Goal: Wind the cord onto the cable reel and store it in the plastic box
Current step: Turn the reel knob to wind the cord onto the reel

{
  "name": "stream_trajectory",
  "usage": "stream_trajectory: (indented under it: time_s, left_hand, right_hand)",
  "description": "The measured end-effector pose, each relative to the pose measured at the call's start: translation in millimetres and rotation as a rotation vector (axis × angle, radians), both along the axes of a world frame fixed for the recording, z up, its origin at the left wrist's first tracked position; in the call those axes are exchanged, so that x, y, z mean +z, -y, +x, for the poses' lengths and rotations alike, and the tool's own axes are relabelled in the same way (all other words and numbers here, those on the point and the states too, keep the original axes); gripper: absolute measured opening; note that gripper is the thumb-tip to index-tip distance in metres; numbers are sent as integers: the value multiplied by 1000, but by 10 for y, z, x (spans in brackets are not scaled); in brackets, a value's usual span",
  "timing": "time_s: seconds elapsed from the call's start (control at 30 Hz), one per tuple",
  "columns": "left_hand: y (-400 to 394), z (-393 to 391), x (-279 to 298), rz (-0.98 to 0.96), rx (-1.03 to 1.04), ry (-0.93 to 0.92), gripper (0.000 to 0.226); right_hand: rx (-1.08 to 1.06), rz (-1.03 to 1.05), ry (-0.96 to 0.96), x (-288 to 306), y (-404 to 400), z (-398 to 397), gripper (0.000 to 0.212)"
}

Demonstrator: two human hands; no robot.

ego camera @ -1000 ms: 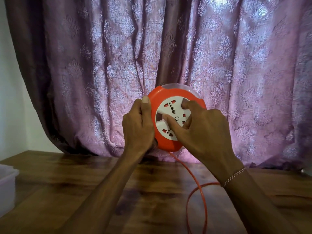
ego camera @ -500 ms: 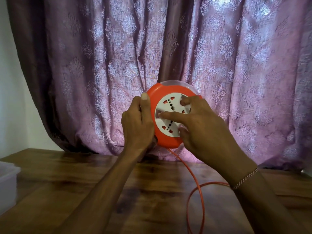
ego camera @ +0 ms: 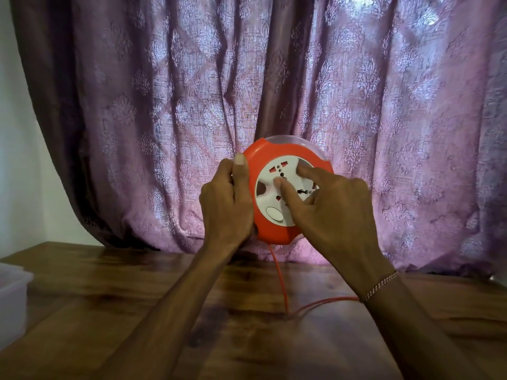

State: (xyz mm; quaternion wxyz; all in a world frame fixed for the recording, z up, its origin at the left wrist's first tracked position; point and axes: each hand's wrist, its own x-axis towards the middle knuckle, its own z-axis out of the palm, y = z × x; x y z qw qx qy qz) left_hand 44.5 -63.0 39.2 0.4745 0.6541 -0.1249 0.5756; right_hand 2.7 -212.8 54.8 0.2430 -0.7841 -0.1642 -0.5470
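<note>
Our left hand fingers clamp the cable reel at 9 o'clock; right hand fingers press its white face, grasping nothing; cord hangs at 6 o'clock.

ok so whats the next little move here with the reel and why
Probably another turn of the white socket face with the right hand, whose fingers press on it, while the left hand grips the orange cable reel by its rim. The orange cord hangs from the reel's bottom and trails loose across the wooden table, so winding looks unfinished.
</note>
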Motion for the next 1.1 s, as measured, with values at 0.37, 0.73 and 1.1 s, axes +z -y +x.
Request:
stream_trajectory:
  time_s: [0.37, 0.73, 1.1]
  left_hand:
    - [-37, -13, 29, -45, -49, -5, 50]
    - [-31, -15, 29, -21, -34, 5, 50]
    - [-21, -44, 27, 0, -19, 12, 49]
  right_hand:
    - [44, -432, -102, 101, 132, -136, 49]
    - [-121, -453, -1, 44, 57, -109, 58]
    - [-64, -69, -27, -25, -25, -34, 64]
